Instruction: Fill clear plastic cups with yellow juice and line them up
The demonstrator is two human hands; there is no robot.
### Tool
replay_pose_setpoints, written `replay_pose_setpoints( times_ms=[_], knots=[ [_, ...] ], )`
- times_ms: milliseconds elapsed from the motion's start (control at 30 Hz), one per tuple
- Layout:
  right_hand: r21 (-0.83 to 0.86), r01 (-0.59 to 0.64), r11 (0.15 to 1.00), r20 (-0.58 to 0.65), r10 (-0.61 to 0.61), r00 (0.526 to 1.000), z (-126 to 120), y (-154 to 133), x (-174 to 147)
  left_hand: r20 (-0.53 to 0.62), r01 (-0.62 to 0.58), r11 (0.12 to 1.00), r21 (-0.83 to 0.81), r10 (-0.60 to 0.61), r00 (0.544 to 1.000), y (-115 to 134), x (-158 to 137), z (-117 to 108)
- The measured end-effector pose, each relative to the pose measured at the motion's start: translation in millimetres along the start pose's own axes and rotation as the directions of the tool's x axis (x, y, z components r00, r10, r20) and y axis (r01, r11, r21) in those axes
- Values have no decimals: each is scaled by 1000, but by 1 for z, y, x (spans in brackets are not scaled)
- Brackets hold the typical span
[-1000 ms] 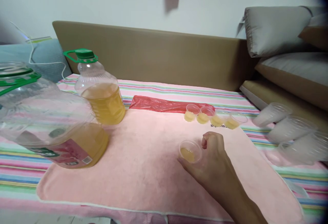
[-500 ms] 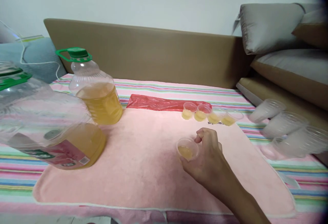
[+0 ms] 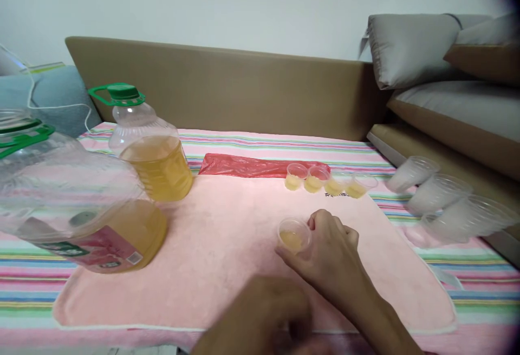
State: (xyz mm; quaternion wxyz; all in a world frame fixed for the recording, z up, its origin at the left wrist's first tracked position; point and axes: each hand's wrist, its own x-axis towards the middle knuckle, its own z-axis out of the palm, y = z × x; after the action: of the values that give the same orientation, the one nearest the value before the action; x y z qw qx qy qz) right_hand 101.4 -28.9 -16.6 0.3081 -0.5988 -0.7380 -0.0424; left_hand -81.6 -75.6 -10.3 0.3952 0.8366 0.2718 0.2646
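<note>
My right hand [image 3: 327, 249] grips a small clear plastic cup [image 3: 293, 236] with a little yellow liquid in it, thumb and fingers closed around its side, over the pink mat [image 3: 195, 268]. My left hand [image 3: 272, 306] is at the bottom of the view, smeared by motion; its fingers are unclear. Beyond the hands a row of several similar cups [image 3: 314, 180] with yellow contents stands along the mat's far edge. To the left are two large clear jugs, the nearer jug [image 3: 122, 236] with a pink label and the farther jug [image 3: 162, 165] with a green cap, both holding yellow liquid.
A folded red plastic bag [image 3: 244, 165] lies behind the mat. Stacks of clear cups [image 3: 441, 195] lean on the striped cloth [image 3: 36, 284] at the right. Grey and brown cushions [image 3: 418, 52] are piled behind them. A brown board [image 3: 227, 90] runs along the wall.
My left hand has come into view from the bottom edge. My right hand still holds the cup in nearly the same spot. The view has shifted slightly.
</note>
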Motion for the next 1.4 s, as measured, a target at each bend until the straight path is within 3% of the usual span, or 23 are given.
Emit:
replay_pose_setpoints(
  times_ms=[33,100,167,267,367,700,933,1200,1400],
  knots=[
    [-14,7,1000,-7,-7,1000,0,-1,0,-94,59,998,37,-55,994,-5,0,-12],
    [-34,14,999,-10,-15,1000,0,-2,1,-350,246,955,165,-176,920,-16,0,-32],
    [-45,14,999,0,-14,1000,0,-3,1,-447,383,879,285,-231,864,-27,1,-45],
    [-48,6,999,16,-5,1000,-1,-4,2,-344,472,757,451,-340,875,-38,5,-48],
    [-32,1,999,39,1,999,-3,-4,3,-220,456,705,544,-405,888,-45,10,-41],
    [68,-109,992,231,91,969,-23,1,33,-85,356,720,596,-385,919,-51,18,-35],
    [123,-11,992,308,-27,951,-32,12,85,-13,272,779,565,-321,947,-50,15,-30],
    [248,-30,968,309,-50,950,-2,27,145,18,250,798,548,-310,950,-50,15,-27],
    [211,-65,975,310,-4,951,28,35,176,30,241,805,543,-305,952,-52,17,-26]
  ],
)
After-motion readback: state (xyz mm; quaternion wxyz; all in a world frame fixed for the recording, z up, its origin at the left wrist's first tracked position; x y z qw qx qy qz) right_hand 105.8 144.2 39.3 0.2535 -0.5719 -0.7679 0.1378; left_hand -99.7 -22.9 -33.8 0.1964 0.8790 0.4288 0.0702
